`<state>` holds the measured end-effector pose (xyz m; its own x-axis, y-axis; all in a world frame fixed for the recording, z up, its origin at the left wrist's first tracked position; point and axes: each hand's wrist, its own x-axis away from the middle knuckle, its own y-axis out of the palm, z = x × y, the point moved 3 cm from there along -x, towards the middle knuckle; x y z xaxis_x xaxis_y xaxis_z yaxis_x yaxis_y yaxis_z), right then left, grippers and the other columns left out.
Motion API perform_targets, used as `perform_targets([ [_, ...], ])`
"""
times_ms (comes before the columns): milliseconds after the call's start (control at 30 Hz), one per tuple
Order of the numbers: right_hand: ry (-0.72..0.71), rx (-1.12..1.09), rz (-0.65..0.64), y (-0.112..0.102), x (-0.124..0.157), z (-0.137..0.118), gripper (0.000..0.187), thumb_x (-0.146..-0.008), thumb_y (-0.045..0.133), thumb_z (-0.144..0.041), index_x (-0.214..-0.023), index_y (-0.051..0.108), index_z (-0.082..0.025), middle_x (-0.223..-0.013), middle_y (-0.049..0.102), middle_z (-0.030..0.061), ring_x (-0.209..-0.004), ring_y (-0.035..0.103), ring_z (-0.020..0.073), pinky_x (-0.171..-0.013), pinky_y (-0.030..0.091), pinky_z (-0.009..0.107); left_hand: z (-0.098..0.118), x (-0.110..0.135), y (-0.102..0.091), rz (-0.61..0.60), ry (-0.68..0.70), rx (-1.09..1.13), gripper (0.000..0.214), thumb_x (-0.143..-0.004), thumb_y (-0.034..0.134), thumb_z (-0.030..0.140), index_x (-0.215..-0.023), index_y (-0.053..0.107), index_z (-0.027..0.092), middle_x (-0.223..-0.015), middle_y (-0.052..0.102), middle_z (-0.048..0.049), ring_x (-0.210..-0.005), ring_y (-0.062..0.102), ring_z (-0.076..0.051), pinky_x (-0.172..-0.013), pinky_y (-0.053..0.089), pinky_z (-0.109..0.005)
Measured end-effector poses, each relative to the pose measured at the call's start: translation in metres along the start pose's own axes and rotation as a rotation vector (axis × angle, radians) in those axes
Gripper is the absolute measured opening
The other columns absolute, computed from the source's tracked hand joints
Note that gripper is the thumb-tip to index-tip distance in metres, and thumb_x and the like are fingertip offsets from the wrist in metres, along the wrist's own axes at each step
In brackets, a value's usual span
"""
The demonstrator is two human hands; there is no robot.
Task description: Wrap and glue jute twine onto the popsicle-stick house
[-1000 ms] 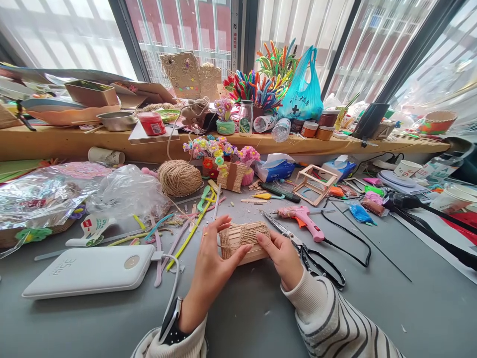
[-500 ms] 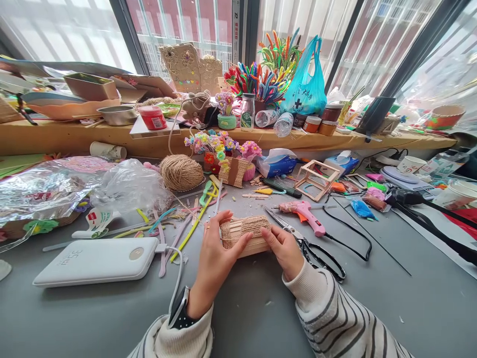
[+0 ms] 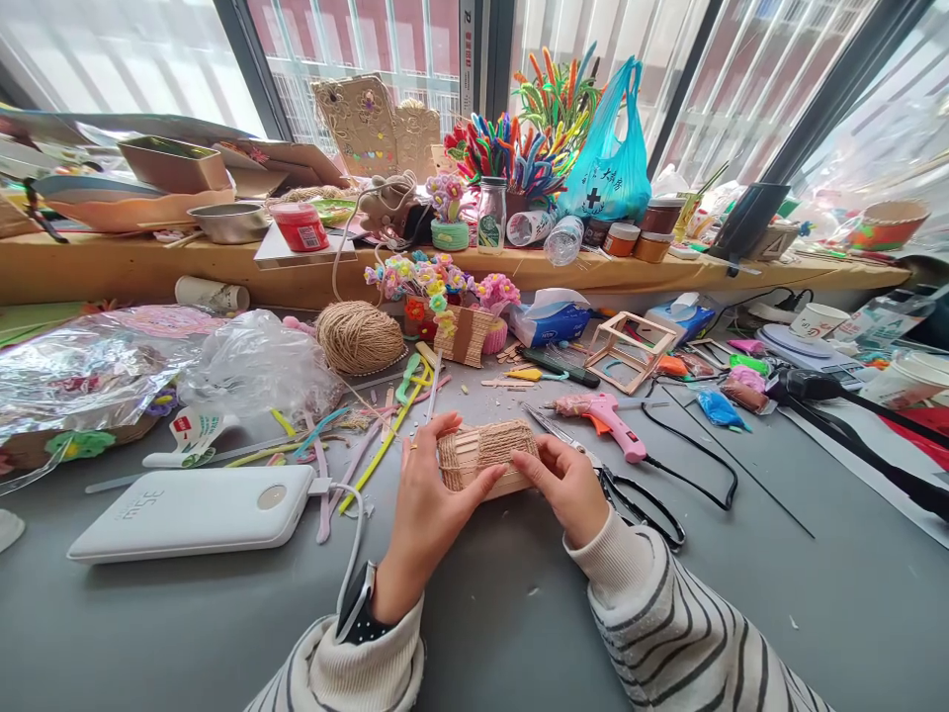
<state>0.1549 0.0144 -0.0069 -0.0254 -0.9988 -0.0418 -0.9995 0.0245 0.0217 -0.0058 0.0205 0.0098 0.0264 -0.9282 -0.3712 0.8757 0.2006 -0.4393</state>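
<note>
Between my two hands is a small box of wooden craft sticks [image 3: 469, 451], partly wrapped with brown twine. My left hand [image 3: 430, 494] grips its left end, thumb along the near side and fingers over the far edge. My right hand [image 3: 567, 485] pinches the right end, its thumb against the twine wrapping. Bare sticks show between the wound bands. A strand of twine runs from the box's left side toward the ball of twine [image 3: 360, 338] behind. Close by on the right lie scissors [image 3: 642, 506] with black handles and a pink glue gun [image 3: 604, 423].
At left sits a white power bank [image 3: 193, 514], its cable running to my left wrist. Colored strips [image 3: 386, 440] lie behind it. A wooden stick frame [image 3: 630, 348], tissue packs and craft flowers [image 3: 430, 282] stand farther back. A cluttered ledge [image 3: 297, 272] runs below the windows.
The view has shifted slightly. My right hand has moved its grip a little on the twine-wrapped box, the thumb now lying farther left. Both hands still hold it in nearly the same place.
</note>
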Motion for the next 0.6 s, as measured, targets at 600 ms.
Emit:
perform_targets([
  [600,-0.009,-0.010,0.014,0.0025,-0.0008,-0.0031,0.033,-0.071,0.062,-0.049,-0.077,0.060,-0.017,-0.073,0.065,0.0020,-0.070,0.059,0.0161,-0.067,0.046,0.028,0.0053,-0.0005,-0.0006,0.011,-0.022,-0.009,0.049,-0.068,0.066,0.041,-0.109,0.048,0.021,-0.109,0.059,-0.0071,-0.106,0.055,-0.024,-0.098,0.036,-0.047],
])
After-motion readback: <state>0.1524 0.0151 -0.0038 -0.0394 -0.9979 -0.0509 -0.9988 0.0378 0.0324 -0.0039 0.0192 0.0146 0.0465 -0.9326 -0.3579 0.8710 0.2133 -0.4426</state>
